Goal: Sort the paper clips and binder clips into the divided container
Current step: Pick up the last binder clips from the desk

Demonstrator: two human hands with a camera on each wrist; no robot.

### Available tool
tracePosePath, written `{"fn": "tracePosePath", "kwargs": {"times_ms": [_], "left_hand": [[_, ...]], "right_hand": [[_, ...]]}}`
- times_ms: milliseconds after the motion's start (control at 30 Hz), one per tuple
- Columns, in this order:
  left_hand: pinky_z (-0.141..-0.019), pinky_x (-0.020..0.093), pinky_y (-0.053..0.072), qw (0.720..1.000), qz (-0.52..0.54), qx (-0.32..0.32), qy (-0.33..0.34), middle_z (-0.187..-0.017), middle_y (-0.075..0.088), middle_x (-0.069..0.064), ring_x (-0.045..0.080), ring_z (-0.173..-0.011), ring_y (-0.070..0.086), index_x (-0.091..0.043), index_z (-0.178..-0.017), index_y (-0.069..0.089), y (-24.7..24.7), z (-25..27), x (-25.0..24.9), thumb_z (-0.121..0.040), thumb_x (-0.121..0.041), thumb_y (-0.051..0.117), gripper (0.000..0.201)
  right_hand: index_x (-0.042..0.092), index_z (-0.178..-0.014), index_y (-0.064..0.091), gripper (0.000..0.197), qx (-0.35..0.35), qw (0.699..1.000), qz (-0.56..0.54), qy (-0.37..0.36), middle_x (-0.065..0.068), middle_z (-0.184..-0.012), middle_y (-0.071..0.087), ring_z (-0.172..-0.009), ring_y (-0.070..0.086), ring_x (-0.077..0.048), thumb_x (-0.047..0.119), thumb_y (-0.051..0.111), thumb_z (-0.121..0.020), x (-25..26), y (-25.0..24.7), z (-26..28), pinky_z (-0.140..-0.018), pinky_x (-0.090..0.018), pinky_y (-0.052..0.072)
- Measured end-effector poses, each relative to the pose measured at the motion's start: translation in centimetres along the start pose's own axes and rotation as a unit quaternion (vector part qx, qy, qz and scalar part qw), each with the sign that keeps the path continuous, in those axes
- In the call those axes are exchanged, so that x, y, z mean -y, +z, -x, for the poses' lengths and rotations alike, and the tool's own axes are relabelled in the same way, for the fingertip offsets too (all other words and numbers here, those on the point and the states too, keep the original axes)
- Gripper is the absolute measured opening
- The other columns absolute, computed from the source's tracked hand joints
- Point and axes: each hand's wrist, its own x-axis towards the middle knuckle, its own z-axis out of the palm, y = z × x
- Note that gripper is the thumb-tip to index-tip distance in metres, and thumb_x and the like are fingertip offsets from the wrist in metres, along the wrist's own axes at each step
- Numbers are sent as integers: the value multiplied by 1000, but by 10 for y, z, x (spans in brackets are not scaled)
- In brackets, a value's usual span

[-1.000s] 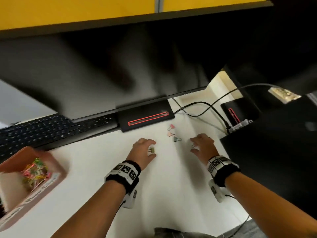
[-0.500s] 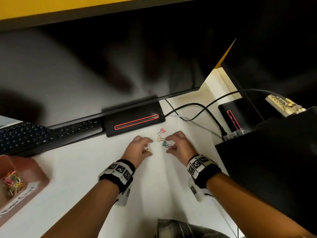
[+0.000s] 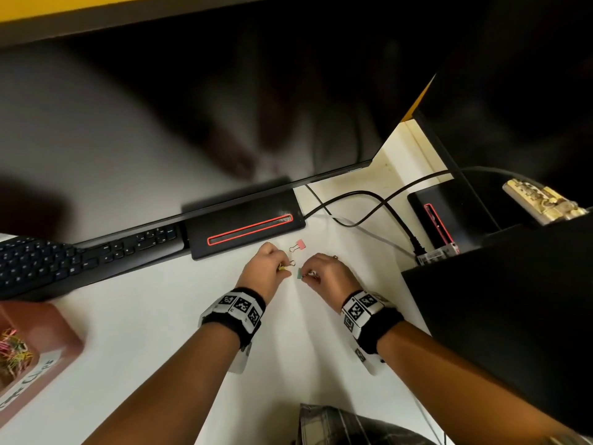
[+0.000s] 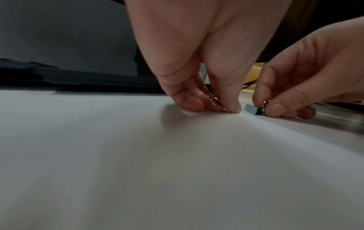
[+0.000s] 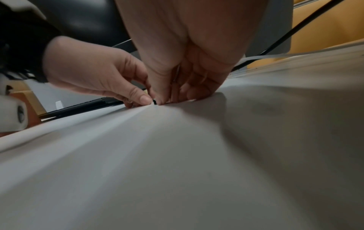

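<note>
My left hand (image 3: 284, 268) pinches a small yellow binder clip (image 3: 281, 268) low on the white table, with a wire loop sticking out past its fingertips. In the left wrist view the left hand (image 4: 216, 107) presses a clip's metal handle (image 4: 212, 101) between thumb and fingers. My right hand (image 3: 308, 274) pinches the wire handle of a green binder clip (image 3: 300, 273), also seen as the blue-green binder clip (image 4: 252, 109) on the table. A pink binder clip (image 3: 300, 244) lies loose just beyond both hands. The divided container (image 3: 48, 332) holds coloured paper clips (image 3: 12, 348) at the far left.
A monitor base (image 3: 247, 224) with a red light strip stands right behind the clips, under the big screen. A black keyboard (image 3: 80, 261) lies to the left. Black cables (image 3: 369, 203) run behind, and a black box (image 3: 497, 316) borders the table on the right.
My right hand has moved left to the clips and taken hold of the green one. My left hand, still holding the yellow clip, has shifted toward the loose clips. The container has slid out to the view's left edge.
</note>
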Motion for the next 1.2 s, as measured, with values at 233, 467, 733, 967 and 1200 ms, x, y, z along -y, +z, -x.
{"fn": "tracePosePath", "kwargs": {"times_ms": [233, 467, 733, 967, 1200], "left_hand": [[-77, 23, 42, 997, 27, -13, -68, -92, 46, -2, 16, -75, 49, -12, -102, 61, -7, 10, 12, -79, -14, 69, 25], [-73, 19, 36, 992, 52, -39, -105, -85, 50, 0, 16, -75, 49, -10, -92, 67, -13, 22, 25, -76, -17, 73, 19], [-62, 15, 33, 984, 83, -63, -144, -83, 57, 1, 15, -74, 51, -15, -83, 64, -28, 56, 38, -73, -21, 75, 16], [-62, 17, 34, 974, 106, -109, -169, -80, 59, -4, 11, -70, 50, -18, -81, 64, -52, 122, 64, -75, -20, 75, 12], [-50, 25, 50, 899, 285, -207, -261, -72, 59, 9, 19, -55, 58, -13, -71, 56, -115, 227, 132, -78, -6, 70, 18]], "right_hand": [[16, -112, 62, 32, 76, 997, 13, 22, -2, -82, 57, -74, 53, -18, 12, 66, -81, 4, -8, -5, -80, -31, 48], [15, -117, 59, 40, 17, 998, -9, 63, 1, -84, 51, -78, 51, -18, 12, 70, -78, 15, -21, -37, -86, -32, 49], [8, -99, 65, 19, 38, 996, 33, 78, -9, -105, 47, -81, 54, -22, 13, 68, -81, 23, -12, -41, -88, -29, 48], [12, -95, 57, 17, 128, 988, 73, 38, -11, -99, 65, -88, 60, -25, 18, 66, -82, 51, 21, 0, -78, -32, 47], [11, -94, 64, 17, 207, 974, 1, -90, -4, -93, 62, -83, 56, -18, 18, 69, -80, 170, 101, 19, -76, -24, 43]]}}
